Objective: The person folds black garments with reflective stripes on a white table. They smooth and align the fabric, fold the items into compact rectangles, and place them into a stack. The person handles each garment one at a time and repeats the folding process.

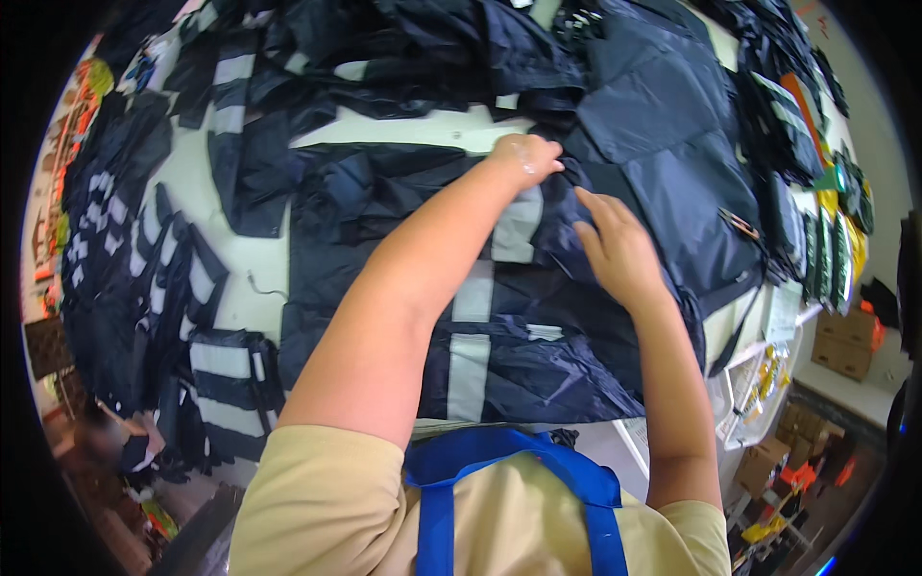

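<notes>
With the dark striped garment [519,293] spread before us on the pale table [245,312], we pinch its far edge in our left hand [524,159] while our open right hand [620,252] should smooth creases gently.

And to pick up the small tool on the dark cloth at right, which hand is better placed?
Probably the right hand: it is nearer the small tool and looks open. The left hand, at the dark garment, is farther away.
</notes>
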Demonstrator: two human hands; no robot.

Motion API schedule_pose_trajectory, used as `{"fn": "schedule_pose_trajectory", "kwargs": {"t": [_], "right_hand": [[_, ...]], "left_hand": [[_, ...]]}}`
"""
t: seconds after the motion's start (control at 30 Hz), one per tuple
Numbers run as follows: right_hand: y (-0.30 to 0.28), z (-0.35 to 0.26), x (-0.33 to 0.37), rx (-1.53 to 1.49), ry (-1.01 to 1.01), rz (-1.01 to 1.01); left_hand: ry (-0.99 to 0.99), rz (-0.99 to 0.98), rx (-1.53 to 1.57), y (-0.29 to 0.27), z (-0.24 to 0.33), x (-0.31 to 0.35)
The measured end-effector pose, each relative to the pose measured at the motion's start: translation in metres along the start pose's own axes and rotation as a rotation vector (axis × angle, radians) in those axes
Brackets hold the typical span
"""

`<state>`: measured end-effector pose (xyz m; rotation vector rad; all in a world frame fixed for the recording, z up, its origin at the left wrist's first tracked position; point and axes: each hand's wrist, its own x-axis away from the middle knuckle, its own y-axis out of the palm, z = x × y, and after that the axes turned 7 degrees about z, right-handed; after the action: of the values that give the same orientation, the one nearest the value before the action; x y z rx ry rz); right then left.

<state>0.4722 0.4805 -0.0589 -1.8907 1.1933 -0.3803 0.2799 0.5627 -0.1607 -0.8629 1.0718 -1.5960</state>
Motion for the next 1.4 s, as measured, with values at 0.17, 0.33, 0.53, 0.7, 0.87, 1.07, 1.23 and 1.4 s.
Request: {"fn": "schedule_pose_trajectory", "kwargs": {"t": [0.17,0.33,0.53,0.7,0.87,1.07,1.23,1.4], "right_hand": [[0.079,0.055,0.004,0.454,-0.108,0.031],[0.084,0.049,0.005,0.522,-0.128,-0.004],[0.091,0.049,0.0,0.573,-0.111,-0.048],[0.071,-0.012,-0.001,0.137,-0.075,0.191],[0.059,-0.12,0.049,-1.351,0.566,-0.239],[0.028,-0.136,0.057,-1.269,0.417,-0.358],[0.026,-0.12,0.079,-1.211,0.278,-0.446],[0.007,-0.095,0.074,-0.842,0.118,-0.644]], "left_hand": [[0.023,0.579,0.079,-0.062,-0.047,0.086],[-0.544,0.686,-0.09,-0.078,-0.098,0.227],[-0.602,1.089,0.197,-0.076,-0.102,0.271],[0.018,1.104,0.024,-0.125,-0.023,0.305],[0.165,0.722,0.454,-0.082,0.048,0.321],[-0.119,0.36,0.806,-0.047,0.024,0.365],[-0.302,0.554,1.415,-0.102,0.027,0.332],[-0.383,-0.013,1.181,-0.114,0.066,0.292]]}}
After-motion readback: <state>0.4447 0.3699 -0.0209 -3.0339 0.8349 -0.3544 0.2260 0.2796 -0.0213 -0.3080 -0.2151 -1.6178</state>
